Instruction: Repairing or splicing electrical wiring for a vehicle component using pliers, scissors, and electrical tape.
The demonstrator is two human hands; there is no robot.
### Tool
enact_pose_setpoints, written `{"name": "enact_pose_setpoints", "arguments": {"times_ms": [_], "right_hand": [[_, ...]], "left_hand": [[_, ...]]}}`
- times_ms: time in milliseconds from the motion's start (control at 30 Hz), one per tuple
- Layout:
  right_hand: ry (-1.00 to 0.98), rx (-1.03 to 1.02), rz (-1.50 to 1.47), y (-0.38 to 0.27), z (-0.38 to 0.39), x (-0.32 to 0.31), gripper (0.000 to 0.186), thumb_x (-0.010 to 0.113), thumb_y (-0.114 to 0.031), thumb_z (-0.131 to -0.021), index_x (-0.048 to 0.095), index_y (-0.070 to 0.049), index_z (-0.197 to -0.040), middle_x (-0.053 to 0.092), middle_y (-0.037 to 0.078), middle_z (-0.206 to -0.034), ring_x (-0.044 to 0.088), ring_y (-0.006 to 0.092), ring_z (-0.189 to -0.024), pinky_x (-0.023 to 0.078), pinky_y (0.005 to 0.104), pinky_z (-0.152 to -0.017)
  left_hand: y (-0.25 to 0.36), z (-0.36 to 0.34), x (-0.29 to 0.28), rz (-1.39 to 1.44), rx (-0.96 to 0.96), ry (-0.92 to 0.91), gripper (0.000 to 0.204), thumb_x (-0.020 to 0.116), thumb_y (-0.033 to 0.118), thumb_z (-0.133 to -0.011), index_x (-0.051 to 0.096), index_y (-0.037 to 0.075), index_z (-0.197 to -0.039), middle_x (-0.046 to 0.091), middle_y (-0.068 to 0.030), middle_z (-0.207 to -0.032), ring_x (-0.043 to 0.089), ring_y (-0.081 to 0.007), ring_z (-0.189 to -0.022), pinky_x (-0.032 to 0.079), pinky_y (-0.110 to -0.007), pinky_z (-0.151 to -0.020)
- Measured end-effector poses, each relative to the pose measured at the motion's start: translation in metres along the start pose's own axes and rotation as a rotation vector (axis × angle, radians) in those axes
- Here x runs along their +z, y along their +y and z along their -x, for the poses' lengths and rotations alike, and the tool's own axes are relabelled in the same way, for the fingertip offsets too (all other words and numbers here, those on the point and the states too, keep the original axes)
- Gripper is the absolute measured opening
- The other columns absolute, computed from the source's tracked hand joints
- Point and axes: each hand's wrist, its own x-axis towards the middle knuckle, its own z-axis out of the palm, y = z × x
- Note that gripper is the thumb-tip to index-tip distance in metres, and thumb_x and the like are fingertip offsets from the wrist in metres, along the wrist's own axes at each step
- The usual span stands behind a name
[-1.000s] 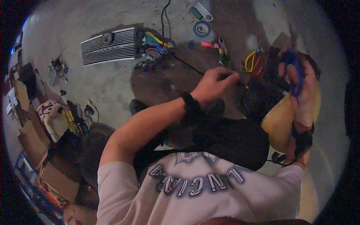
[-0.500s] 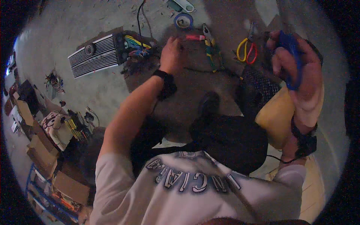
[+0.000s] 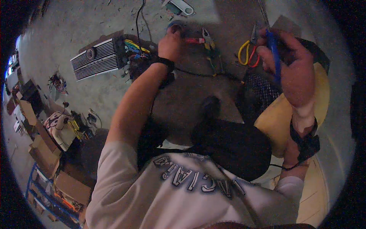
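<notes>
My left hand [image 3: 170, 45] is reaching forward, its fingers closed on the blue tape roll [image 3: 175, 26]. Just right of it lie a pink-handled object [image 3: 193, 40] and pliers with green-and-yellow handles [image 3: 211, 51]. My right hand [image 3: 286, 65], raised at the right, grips a blue-handled tool [image 3: 274, 49] whose exact shape is unclear. Beside that hand lie cutters with yellow and red handles [image 3: 244, 51]. A black cable [image 3: 190, 72] runs across the dark mat [image 3: 175, 99] below my hands.
A finned aluminium unit with wires [image 3: 95, 63] lies at upper left. Cardboard boxes [image 3: 44, 154], a blue metal rack [image 3: 34, 183] and cluttered parts line the left. A wire bundle [image 3: 57, 84] sits on the floor. A yellow padded shape [image 3: 274, 122] is under my right arm.
My left hand has moved up and leftward from the middle of the mat to the tape roll. My right hand still holds the blue tool, shifted and turned slightly.
</notes>
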Motion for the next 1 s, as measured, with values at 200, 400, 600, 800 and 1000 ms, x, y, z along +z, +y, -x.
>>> {"name": "enact_pose_setpoints", "arguments": {"times_ms": [200, 400, 600, 800, 1000], "right_hand": [[-0.091, -0.042, 0.145, 0.004, 0.003, -0.009, 0.036, 0.070, -0.010, -0.082, 0.059, -0.003, -0.116, 0.065, 0.002, -0.097, 0.058, 0.0066, -0.078, 0.046, 0.0200, -0.067], [-0.018, -0.124, 0.094, 0.018, 0.014, -0.008, 0.041, 0.077, -0.025, -0.076, 0.061, -0.004, -0.108, 0.067, 0.007, -0.087, 0.063, 0.0149, -0.078, 0.050, 0.0293, -0.073], [-0.049, -0.067, 0.042, 0.010, 0.012, -0.008, 0.034, 0.071, -0.008, -0.081, 0.055, -0.002, -0.111, 0.061, 0.004, -0.100, 0.059, 0.0124, -0.094, 0.048, 0.0279, -0.084], [-0.029, -0.096, 0.011, 0.006, 0.021, -0.004, 0.035, 0.071, -0.007, -0.080, 0.055, -0.003, -0.111, 0.060, 0.002, -0.099, 0.058, 0.0106, -0.092, 0.048, 0.0262, -0.082], [0.092, -0.292, -0.039, 0.013, 0.021, 0.009, 0.039, 0.073, -0.005, -0.078, 0.055, -0.007, -0.113, 0.061, 0.002, -0.099, 0.058, 0.0091, -0.085, 0.050, 0.0244, -0.075]], "left_hand": [[-0.008, 0.003, -0.015, 0.031, 0.069, 0.084, 0.027, 0.060, 0.016, -0.082, 0.062, 0.009, -0.107, 0.064, -0.0161, -0.098, 0.063, -0.0383, -0.083, 0.052, -0.045, -0.070], [0.067, 0.014, -0.075, 0.918, -0.086, -0.047, 0.030, 0.063, 0.027, -0.088, 0.062, 0.002, -0.106, 0.068, -0.0086, -0.082, 0.064, -0.0153, -0.071, 0.049, -0.029, -0.062], [0.088, 0.030, -0.111, 1.291, 0.126, -0.150, 0.028, 0.058, 0.027, -0.093, 0.063, 0.001, -0.100, 0.066, -0.0073, -0.077, 0.059, -0.0106, -0.063, 0.044, -0.023, -0.056], [0.101, 0.044, -0.125, 1.501, 0.002, -0.201, 0.029, 0.057, 0.027, -0.093, 0.063, 0.000, -0.101, 0.066, -0.0073, -0.085, 0.063, -0.0124, -0.066, 0.047, -0.024, -0.059], [0.112, 0.055, -0.129, 1.463, 0.100, -0.215, 0.028, 0.058, 0.021, -0.093, 0.061, -0.001, -0.109, 0.067, -0.0063, -0.093, 0.063, -0.0123, -0.067, 0.048, -0.024, -0.063]]}}
